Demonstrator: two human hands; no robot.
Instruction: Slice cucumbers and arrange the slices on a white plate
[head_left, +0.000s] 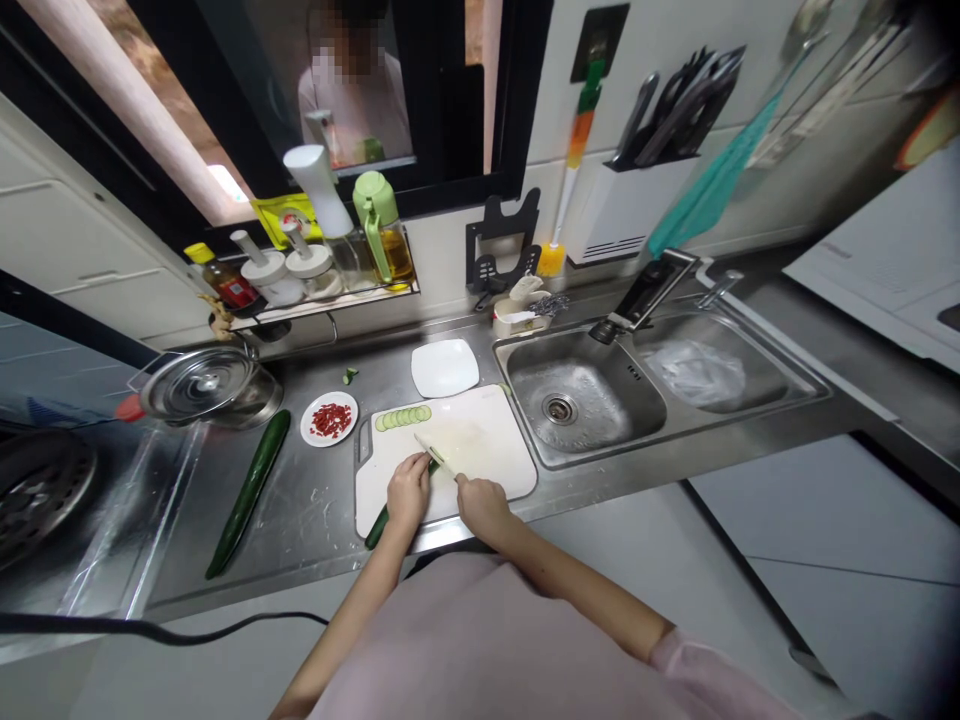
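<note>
On a white cutting board, my left hand is closed over a dark green cucumber, whose near end sticks out at the board's lower left edge. My right hand grips the handle of a knife. Its blade points up and left and lies against the cucumber's cut end, close to my left fingertips. A row of overlapping cucumber slices lies at the board's upper left. Another whole cucumber rests on the steel counter to the left.
Beyond the board stands a white square plate. A small plate of red pieces sits left of it, near a lidded pot. The sink and faucet adjoin the board's right. A condiment shelf hangs behind.
</note>
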